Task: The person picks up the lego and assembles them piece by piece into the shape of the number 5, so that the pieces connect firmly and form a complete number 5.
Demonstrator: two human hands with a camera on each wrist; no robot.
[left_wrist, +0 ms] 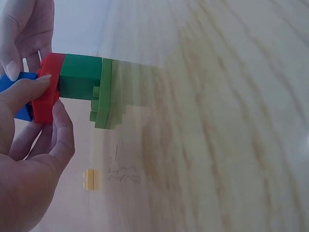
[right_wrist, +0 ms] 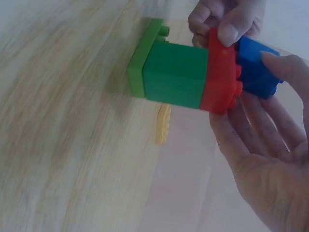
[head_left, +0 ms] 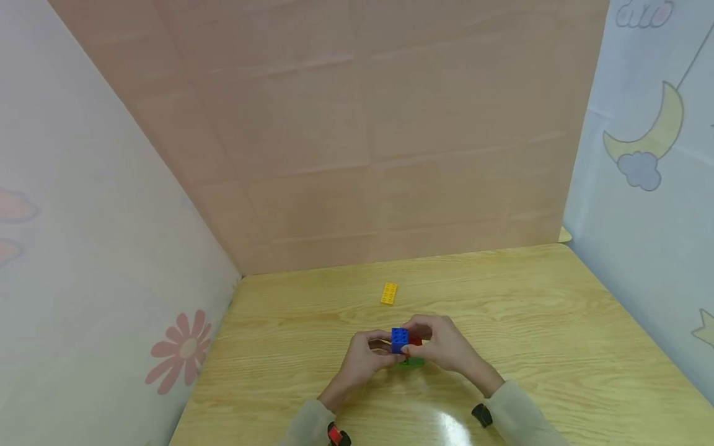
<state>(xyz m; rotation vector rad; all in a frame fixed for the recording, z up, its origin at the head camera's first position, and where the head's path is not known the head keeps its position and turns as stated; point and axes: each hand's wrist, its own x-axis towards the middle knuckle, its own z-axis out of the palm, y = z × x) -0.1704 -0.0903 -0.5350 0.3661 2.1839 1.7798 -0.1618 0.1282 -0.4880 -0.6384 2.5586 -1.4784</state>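
Note:
A small tower of toy building bricks stands between the two hands. At its foot is a light green plate (left_wrist: 104, 96), topped by a dark green block (right_wrist: 175, 72) and then a red brick (right_wrist: 221, 72). A blue brick (head_left: 399, 339) is on top, over one end of the red one, some red studs bare beside it. Whether it is fully pressed down I cannot tell. My left hand (head_left: 359, 359) grips the red brick, thumb on its side. My right hand (head_left: 443, 344) pinches the blue brick, thumb against it, with fingers reaching behind the red brick.
A flat yellow brick (head_left: 388, 293) lies farther back on the wooden table (head_left: 290, 353). Behind the table rises a brown sheet (head_left: 362, 155). Pale patterned walls flank both sides, the left one (head_left: 111, 217) with a pink flower.

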